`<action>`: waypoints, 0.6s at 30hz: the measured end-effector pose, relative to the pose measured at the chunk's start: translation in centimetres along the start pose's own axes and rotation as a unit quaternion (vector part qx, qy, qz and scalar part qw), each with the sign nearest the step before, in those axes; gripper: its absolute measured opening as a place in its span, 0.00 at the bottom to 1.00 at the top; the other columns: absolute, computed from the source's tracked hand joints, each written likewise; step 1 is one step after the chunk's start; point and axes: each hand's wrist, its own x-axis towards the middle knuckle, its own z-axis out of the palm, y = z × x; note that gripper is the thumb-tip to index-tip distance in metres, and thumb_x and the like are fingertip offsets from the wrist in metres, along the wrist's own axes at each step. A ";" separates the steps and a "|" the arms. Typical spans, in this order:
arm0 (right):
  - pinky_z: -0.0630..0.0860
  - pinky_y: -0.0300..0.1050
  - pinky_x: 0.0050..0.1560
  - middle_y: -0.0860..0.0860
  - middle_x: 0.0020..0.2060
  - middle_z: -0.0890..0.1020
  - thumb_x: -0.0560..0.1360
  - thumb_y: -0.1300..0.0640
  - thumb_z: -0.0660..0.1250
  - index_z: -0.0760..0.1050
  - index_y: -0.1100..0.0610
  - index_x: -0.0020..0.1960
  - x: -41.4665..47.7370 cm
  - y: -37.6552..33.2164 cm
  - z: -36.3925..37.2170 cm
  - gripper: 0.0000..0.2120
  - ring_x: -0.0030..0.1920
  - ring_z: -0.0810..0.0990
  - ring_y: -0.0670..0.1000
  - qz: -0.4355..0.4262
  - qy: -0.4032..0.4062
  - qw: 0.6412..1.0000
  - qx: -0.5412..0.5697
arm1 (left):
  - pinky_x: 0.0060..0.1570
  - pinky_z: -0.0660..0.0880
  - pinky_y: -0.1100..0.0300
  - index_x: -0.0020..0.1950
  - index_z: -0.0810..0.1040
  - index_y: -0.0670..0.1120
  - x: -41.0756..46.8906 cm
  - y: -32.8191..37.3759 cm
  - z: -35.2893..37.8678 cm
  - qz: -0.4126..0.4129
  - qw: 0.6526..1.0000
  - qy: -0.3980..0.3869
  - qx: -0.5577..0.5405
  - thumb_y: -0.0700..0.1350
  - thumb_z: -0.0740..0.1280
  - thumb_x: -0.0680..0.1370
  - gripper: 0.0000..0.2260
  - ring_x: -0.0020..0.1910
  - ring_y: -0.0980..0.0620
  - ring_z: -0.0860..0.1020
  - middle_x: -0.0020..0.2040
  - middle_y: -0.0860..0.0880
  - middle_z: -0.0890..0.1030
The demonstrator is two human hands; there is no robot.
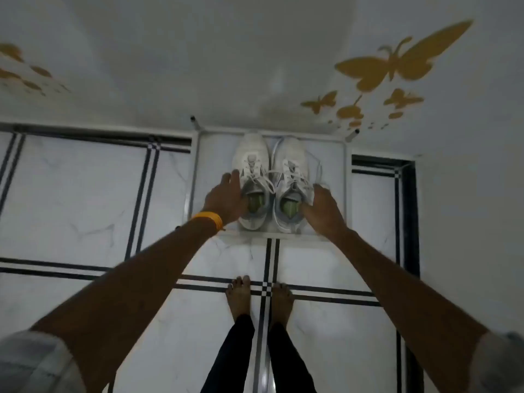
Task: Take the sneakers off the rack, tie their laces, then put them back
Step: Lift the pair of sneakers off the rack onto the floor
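Two white sneakers stand side by side on the top of a white metal rack (345, 177), toes toward the wall, with green insoles showing. Their white laces lie loose and untied across the tongues. My left hand (224, 198), with a yellow band at the wrist, clasps the left sneaker (251, 154) at its outer side, the thumb at the opening. At the collar of the right sneaker (292, 154), my right hand (323, 208) grips the outer side. Both shoes rest on the rack.
The rack stands against a white wall with yellow butterfly stickers (397, 61). The floor (85, 199) is white marble tile with black stripes. My bare feet (239, 293) stand just in front of the rack. A side wall rises close on the right.
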 end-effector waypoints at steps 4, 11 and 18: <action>0.77 0.59 0.59 0.60 0.62 0.75 0.70 0.53 0.64 0.65 0.60 0.69 6.5 3.3 3.7 0.29 0.60 0.77 0.61 0.004 -0.014 1.000 -0.026 | 0.55 0.75 0.42 0.68 0.64 0.39 5.6 -2.1 4.6 -0.055 0.998 0.018 -0.019 0.49 0.64 0.76 0.24 0.57 0.32 0.76 0.62 0.35 0.74; 0.75 0.52 0.56 0.63 0.59 0.78 0.77 0.63 0.61 0.65 0.65 0.68 8.8 5.9 6.3 0.20 0.59 0.78 0.64 -0.021 0.016 0.991 -0.127 | 0.49 0.76 0.47 0.55 0.75 0.36 7.8 -5.0 9.5 -0.074 0.997 0.028 0.021 0.45 0.65 0.76 0.13 0.49 0.32 0.78 0.51 0.33 0.81; 0.75 0.51 0.49 0.64 0.53 0.80 0.77 0.66 0.57 0.71 0.66 0.60 3.5 4.8 5.3 0.12 0.53 0.80 0.64 -0.031 0.044 0.995 -0.086 | 0.47 0.75 0.46 0.53 0.74 0.36 2.7 -4.0 10.1 -0.047 0.996 0.073 0.016 0.42 0.63 0.77 0.10 0.48 0.32 0.79 0.49 0.33 0.81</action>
